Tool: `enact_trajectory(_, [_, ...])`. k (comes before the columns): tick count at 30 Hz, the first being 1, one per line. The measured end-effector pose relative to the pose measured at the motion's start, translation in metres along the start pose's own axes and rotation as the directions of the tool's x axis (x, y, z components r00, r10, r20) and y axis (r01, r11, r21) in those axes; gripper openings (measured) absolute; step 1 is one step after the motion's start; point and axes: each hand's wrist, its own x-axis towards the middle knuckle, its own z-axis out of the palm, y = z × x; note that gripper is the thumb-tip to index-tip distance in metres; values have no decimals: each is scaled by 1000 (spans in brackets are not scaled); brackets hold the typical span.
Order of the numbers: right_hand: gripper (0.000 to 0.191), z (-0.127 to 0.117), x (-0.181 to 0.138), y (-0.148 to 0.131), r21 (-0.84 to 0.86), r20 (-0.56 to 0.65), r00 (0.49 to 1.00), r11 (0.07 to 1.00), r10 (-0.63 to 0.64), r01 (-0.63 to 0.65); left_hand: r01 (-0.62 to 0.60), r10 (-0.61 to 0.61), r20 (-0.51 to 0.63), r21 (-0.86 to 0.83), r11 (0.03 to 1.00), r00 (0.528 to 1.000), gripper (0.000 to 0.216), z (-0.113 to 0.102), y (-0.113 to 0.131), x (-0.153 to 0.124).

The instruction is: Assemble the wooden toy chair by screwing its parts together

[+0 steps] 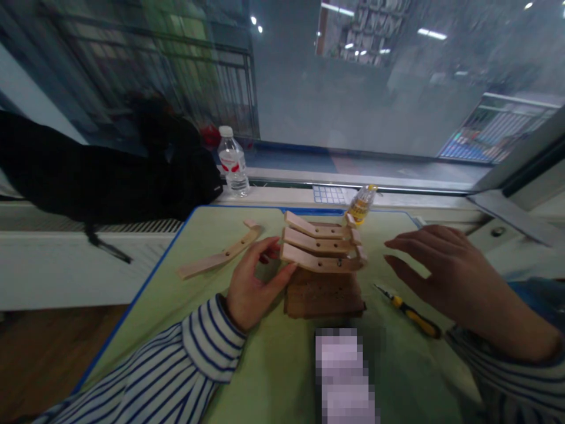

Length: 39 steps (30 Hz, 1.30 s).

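Observation:
My left hand [258, 282] grips the left end of a pale wooden piece [320, 241], with the thumb at the near side and the fingers partly hidden behind. Three bent wooden strips with drilled holes run side by side in it, their right ends turned up. A brown board [324, 293] with small holes lies just in front, under its near edge. My right hand [441, 271] hovers to the right, thumb and fingers apart, holding nothing. Near it a screwdriver [408, 312] with a yellow and black handle lies on the table. One loose bent strip [223, 253] lies to the left.
A pixelated phone-like object [344, 377] lies at the near edge of the green table [168, 330]. A small bottle with a yellow cap [362, 203] stands tilted at the far edge. On the sill are a water bottle [233, 165] and a black bag [132, 176].

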Motion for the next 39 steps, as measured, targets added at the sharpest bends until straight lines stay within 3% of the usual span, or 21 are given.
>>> enact_trajectory(9, [33,19,-93,12,41,313,931,977,188,-211,18,-19,21,29,999,1000,43,2,0,1])
enact_trajectory(16, [35,34,-118,5,147,445,869,939,218,-311,64,-64,70,13,998,995,47,2,-1,0])
enact_trajectory(24, [27,40,-117,2,151,417,874,929,249,-337,150,-148,168,4,989,974,52,4,-2,-5])
enact_trajectory(28, [23,40,-114,-1,164,384,890,931,245,-326,179,-177,149,0,984,973,48,4,-1,-5])
enact_trajectory(39, [26,32,-116,6,220,400,859,876,320,-429,122,-119,86,-32,992,989,42,4,0,-3])
